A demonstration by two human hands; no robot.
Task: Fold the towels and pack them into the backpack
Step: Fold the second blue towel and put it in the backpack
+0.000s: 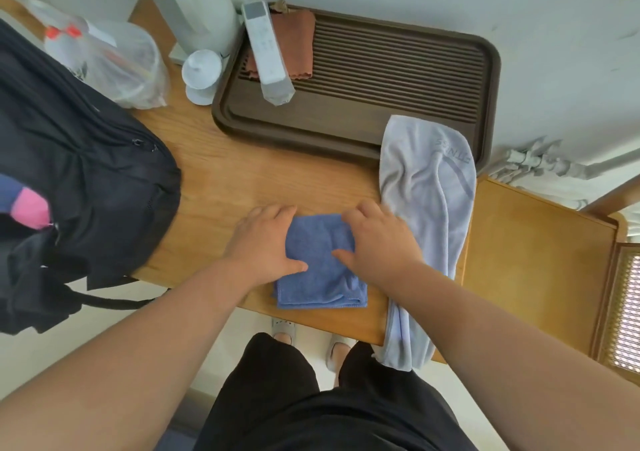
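The blue towel is pressed by the flat-fingered left hand and right hand; a pink item is seen inside the backpack.

Dark brown slatted tray at the far right corner of the tabletop, bearing a white remote laid over a rust-brown cloth. White kettle at the far edge; small white lidded cup just beside the tray. Clear plastic bag toward the far left corner.
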